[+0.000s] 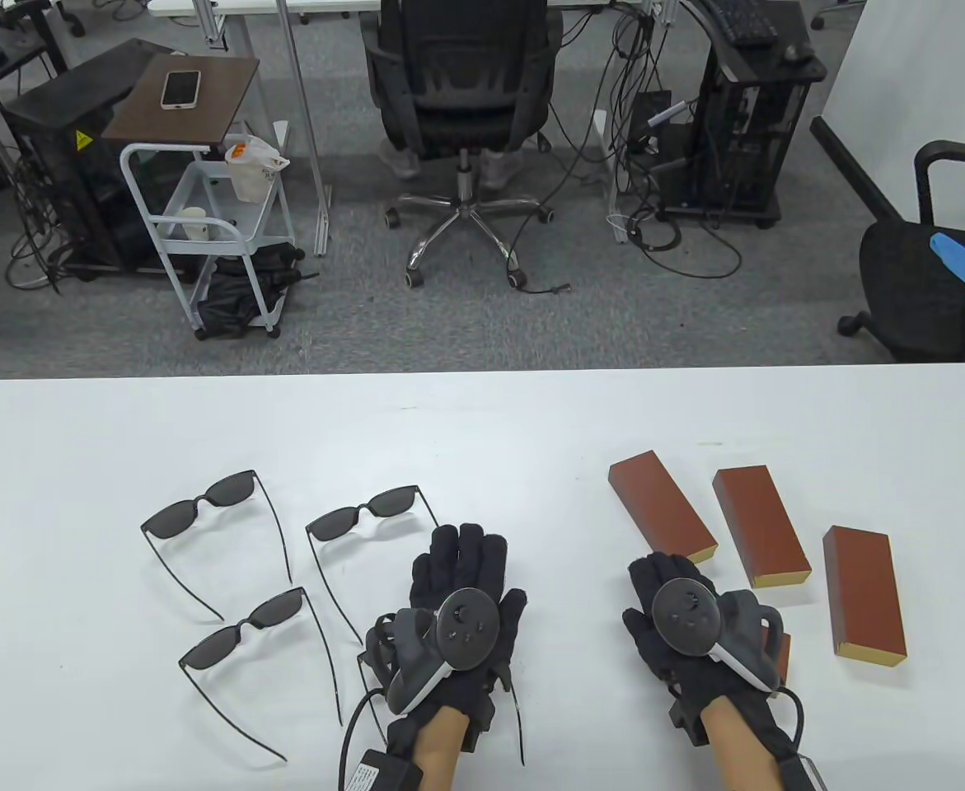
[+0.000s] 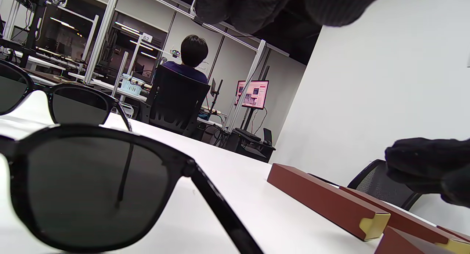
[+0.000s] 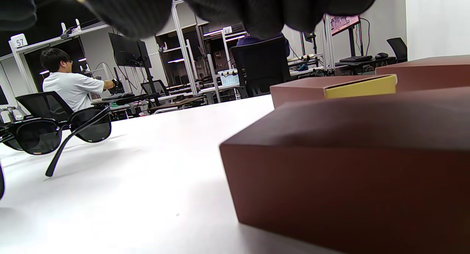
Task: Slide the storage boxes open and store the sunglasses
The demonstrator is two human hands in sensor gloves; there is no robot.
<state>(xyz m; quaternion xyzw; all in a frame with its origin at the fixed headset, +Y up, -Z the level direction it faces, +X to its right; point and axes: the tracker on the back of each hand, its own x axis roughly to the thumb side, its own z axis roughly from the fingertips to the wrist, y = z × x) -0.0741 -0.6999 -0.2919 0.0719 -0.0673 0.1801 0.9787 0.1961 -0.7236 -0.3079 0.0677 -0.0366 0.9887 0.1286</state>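
Three black sunglasses (image 1: 202,507) (image 1: 364,511) (image 1: 243,630) lie with temples unfolded on the left of the white table (image 1: 482,428). A fourth pair lies under my left hand (image 1: 461,548); only its temples (image 1: 517,725) stick out. In the left wrist view its dark lens (image 2: 91,188) fills the foreground. Three brown slide boxes (image 1: 662,507) (image 1: 761,525) (image 1: 865,592) lie on the right. A fourth box (image 1: 783,659) is mostly hidden under my right hand (image 1: 663,570). In the right wrist view its end (image 3: 349,166) is close below the fingers (image 3: 257,8), which do not touch it.
The table's far edge (image 1: 482,371) runs across the middle of the table view. Beyond it on the floor are an office chair (image 1: 461,107), a white cart (image 1: 202,222) and computer towers (image 1: 737,140). The boxes also show in the left wrist view (image 2: 323,199).
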